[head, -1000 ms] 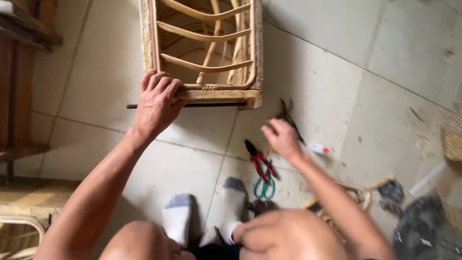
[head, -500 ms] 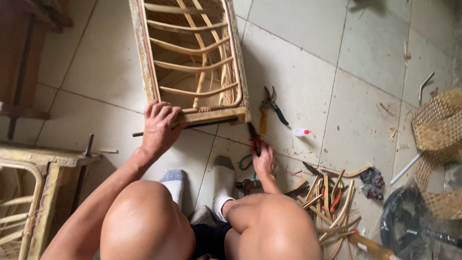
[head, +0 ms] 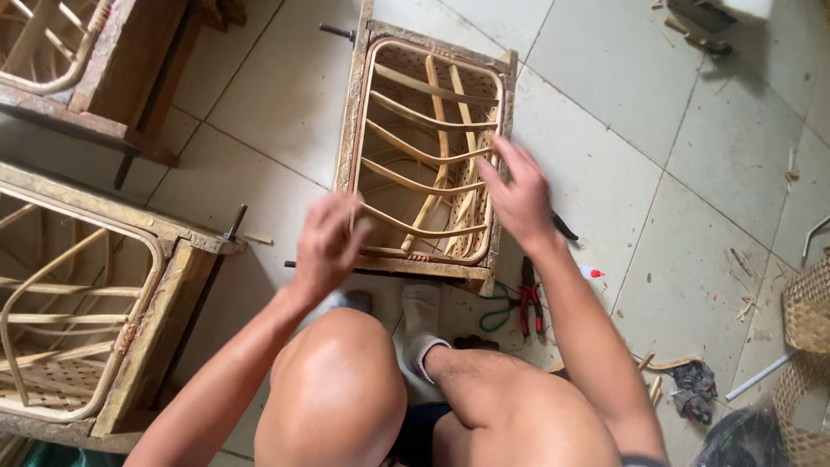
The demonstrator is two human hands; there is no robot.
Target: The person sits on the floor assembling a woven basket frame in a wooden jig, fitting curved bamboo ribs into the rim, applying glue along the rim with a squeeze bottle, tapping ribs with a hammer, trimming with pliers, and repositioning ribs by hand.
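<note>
A wooden frame with curved rattan slats lies on the tiled floor in front of my knees. My right hand hovers at its right rail, fingers spread and holding nothing. My left hand is blurred by motion just over the frame's near left corner, fingers loosely apart, with nothing seen in it. My socked feet rest against the frame's near rail.
Red-handled pliers, green-handled scissors, a black-handled tool and a small white bottle lie right of the frame. Two more rattan frames stand at the left and top left. Woven baskets and scraps sit at the right.
My left hand has let go of the frame's near edge. My right hand has come up from the tools on the floor to the frame's right rail. The view has shifted.
</note>
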